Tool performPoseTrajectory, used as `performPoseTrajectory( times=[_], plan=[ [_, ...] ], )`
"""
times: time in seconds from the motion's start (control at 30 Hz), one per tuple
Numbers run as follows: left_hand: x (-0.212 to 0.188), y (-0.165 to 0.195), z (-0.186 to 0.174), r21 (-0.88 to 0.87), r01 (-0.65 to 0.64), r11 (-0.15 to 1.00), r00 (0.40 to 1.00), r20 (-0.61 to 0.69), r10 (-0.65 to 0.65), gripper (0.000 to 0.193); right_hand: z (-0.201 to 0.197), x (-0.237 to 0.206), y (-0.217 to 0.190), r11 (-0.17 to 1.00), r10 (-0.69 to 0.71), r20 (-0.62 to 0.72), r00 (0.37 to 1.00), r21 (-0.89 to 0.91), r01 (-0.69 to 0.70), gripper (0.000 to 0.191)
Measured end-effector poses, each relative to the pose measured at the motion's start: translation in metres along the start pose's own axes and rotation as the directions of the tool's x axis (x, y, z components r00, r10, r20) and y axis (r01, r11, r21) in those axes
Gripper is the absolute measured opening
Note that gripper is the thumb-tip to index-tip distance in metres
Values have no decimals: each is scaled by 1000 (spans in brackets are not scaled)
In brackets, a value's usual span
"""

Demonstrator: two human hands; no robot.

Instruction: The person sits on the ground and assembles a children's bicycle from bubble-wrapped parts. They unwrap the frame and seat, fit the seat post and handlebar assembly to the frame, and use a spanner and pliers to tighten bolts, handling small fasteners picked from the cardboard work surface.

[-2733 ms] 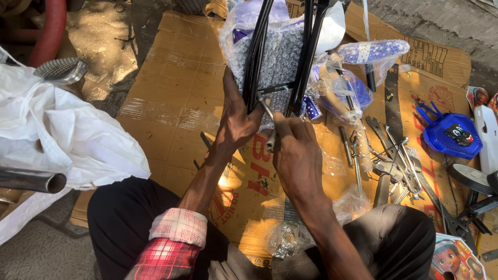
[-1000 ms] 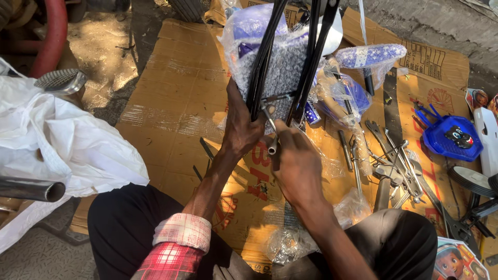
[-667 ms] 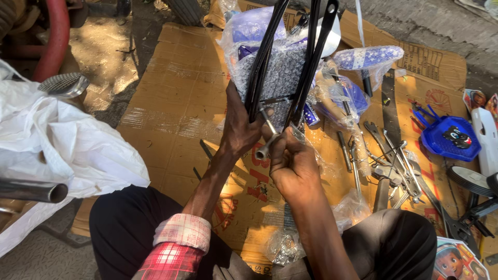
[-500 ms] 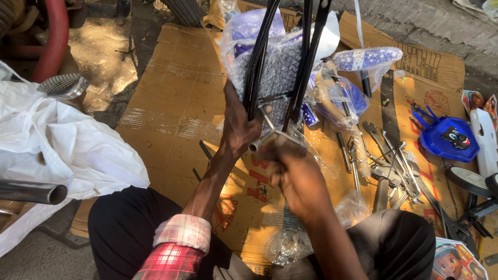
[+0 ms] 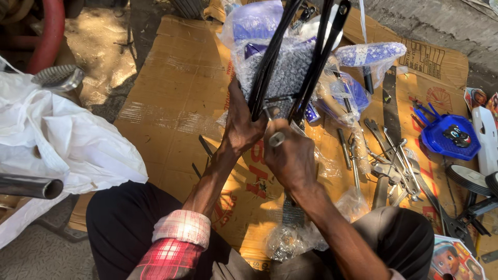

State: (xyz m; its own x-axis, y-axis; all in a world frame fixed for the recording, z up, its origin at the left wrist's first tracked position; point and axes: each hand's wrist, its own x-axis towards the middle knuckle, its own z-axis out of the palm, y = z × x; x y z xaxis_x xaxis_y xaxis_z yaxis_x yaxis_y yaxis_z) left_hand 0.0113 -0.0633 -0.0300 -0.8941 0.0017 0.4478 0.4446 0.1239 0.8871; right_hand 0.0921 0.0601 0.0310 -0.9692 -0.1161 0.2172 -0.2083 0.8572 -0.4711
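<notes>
We are tightening: left hand (image 5: 243,124) grips the black frame (image 5: 270,67); right hand (image 5: 291,155), at five o'clock, pinches a metal tool (image 5: 276,139); next needs steady turning.

Flattened brown cardboard box (image 5: 176,88) w/ red print – underneath, white plastic sack (image 5: 62,140) left, colourful cartoon-printed package (image 5: 456,259) bottom right

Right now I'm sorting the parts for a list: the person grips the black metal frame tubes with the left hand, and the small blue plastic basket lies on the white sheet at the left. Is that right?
Not quite. The left hand does grip the black metal frame tubes, but the small blue plastic basket lies on the brown cardboard sheet at the right, not on the white sheet. The head view shows it.
</notes>
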Motion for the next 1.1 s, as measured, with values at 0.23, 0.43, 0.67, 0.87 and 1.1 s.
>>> performPoseTrajectory(
  times=[0.23,0.43,0.67,0.87,1.1],
  plan=[
    [-1,-7,6,162,-242,957,958,-117,262,123,14,12,8,-659,369,583,724,713,-239,12],
    [3,-1,4,67,106,992,991,-93,-100,116,14,7,9,-887,240,700,673,440,-141,19],
    [3,-6,6,94,-93,991,982,-154,107,87,-10,-13,-11,506,445,-4,896,826,-248,25],
    [2,-11,11,69,-71,995,988,-133,80,74,-19,1,0,965,-231,-357,905,-201,167,18],
    [1,-11,12,88,-40,995,993,-105,50,77,-12,7,4,832,-462,-288,839,-469,297,14]
  ],
)
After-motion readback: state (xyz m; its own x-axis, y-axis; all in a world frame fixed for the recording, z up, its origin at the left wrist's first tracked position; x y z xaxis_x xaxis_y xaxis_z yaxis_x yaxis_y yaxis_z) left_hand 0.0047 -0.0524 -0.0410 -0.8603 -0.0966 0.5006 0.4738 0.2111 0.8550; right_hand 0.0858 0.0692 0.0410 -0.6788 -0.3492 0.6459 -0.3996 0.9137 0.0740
